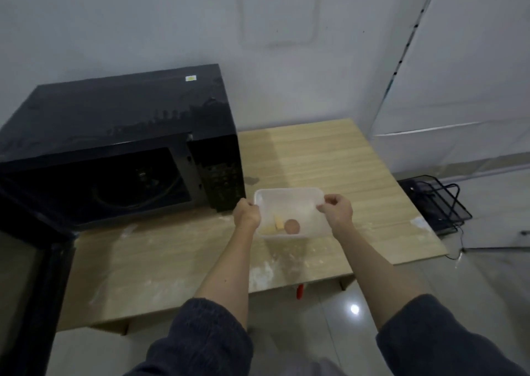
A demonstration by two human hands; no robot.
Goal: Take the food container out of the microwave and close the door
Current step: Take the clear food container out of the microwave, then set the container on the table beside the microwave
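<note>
A translucent white food container (292, 206) is held over the wooden table (329, 157), just right of the black microwave (120, 123). Inside it lie a round brown piece and pale yellow pieces. My left hand (246, 213) grips its left rim and my right hand (337, 209) pinches its right rim. The microwave's cavity (120, 186) is dark and holds nothing I can see. Its door (31, 261) hangs swung out at the far left, toward me.
A black wire rack (436, 203) with a cable sits on the tiled floor right of the table. White walls stand behind. The table surface carries pale floury smudges near its front edge. A small red object (299, 291) shows under the table front.
</note>
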